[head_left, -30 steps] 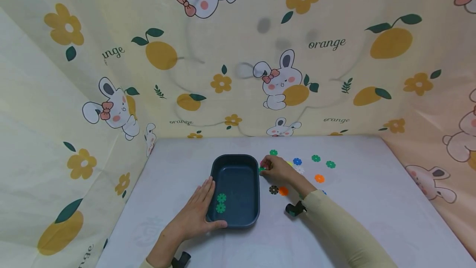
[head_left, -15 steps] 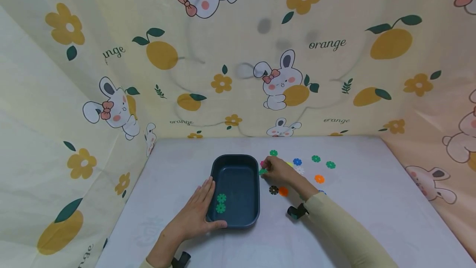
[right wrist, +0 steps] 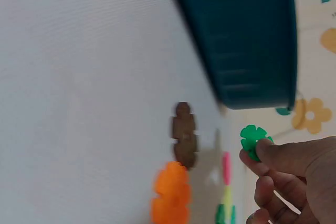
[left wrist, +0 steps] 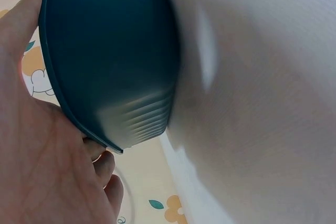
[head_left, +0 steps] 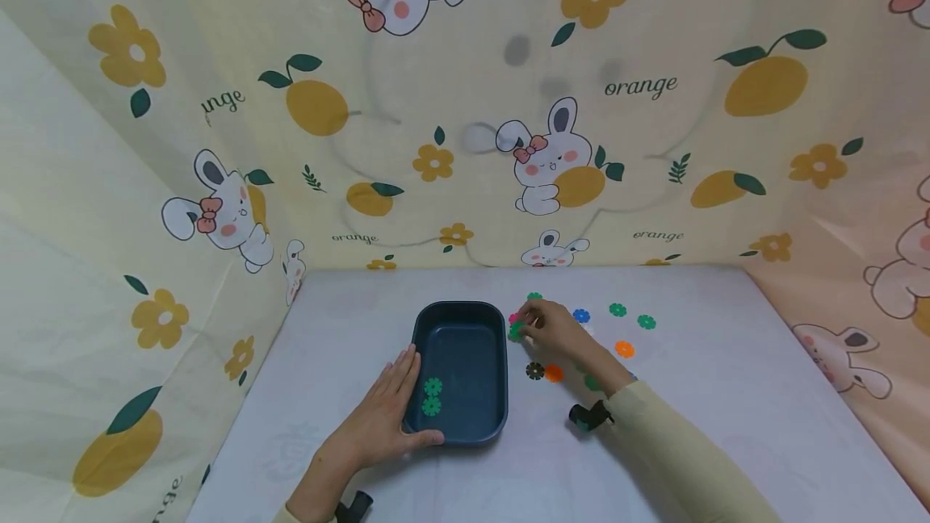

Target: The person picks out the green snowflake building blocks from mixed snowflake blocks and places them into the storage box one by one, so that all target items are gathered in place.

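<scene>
In the head view my left hand [head_left: 381, 414] rests against the left side and near-left corner of a dark blue rectangular tray [head_left: 501, 394], fingers straight and thumb along the near rim. Two green flower-shaped plastic discs [head_left: 432, 395] lie inside near its left wall. Just off the tray's right side, my right hand [head_left: 555, 331] pinches another green flower-shaped disc [right wrist: 253, 139] between thumb and fingers, raised above the table in the right wrist view. A pink disc [head_left: 513, 318] shows beside it, partly hidden by the hand.
Right of the tray lie several loose discs: a dark brown one [head_left: 534, 370], orange ones [head_left: 624, 349], a blue one [head_left: 580, 315] and green ones [head_left: 646, 321]. The right forearm covers some. A patterned curtain [head_left: 465, 208] hangs behind the white table [head_left: 654, 442].
My right hand has drawn slightly back to the right with the green disc, which has lifted and tilted. My left hand and the tray have not moved.
</scene>
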A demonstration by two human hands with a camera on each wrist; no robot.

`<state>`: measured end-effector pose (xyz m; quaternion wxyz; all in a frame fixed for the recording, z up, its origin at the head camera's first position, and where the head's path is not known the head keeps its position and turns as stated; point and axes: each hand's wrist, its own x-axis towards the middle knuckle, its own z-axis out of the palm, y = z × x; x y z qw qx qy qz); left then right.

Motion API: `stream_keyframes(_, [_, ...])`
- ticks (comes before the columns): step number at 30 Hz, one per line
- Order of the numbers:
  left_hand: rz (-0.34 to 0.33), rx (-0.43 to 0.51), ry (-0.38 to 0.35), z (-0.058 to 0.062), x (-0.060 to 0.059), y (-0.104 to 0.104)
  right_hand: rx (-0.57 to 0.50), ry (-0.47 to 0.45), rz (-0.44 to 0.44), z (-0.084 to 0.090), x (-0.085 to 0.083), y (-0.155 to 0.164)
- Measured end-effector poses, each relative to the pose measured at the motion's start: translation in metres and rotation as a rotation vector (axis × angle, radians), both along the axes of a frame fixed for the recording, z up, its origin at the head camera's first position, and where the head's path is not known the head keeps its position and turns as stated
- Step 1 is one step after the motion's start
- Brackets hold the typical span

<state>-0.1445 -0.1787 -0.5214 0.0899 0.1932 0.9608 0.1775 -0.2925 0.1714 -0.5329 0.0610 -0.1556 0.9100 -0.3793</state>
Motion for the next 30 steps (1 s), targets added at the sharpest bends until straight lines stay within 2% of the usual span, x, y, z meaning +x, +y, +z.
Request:
stream_keyframes(4, [-0.004,0.005,0.007,0.0,0.0,0.0,-0.057,0.085,0.001,0.012,0.0,0.005])
stream_keyframes(7, [-0.007,0.013,0.009,0.0,0.001,-0.001,-0.097,0.109,-0.005,0.02,0.001,0.007])
stream_keyframes(14, [-0.007,0.012,0.006,0.001,0.001,0.0,-0.138,0.112,-0.037,0.036,0.006,0.0])
stream_keyframes(18, [-0.003,0.026,0.001,0.002,0.001,0.0,-0.171,0.123,-0.008,0.044,0.009,-0.009])
stream_keyframes(30, [-0.013,0.041,0.004,-0.001,0.0,-0.002,-0.19,0.107,0.086,0.047,0.017,-0.043])
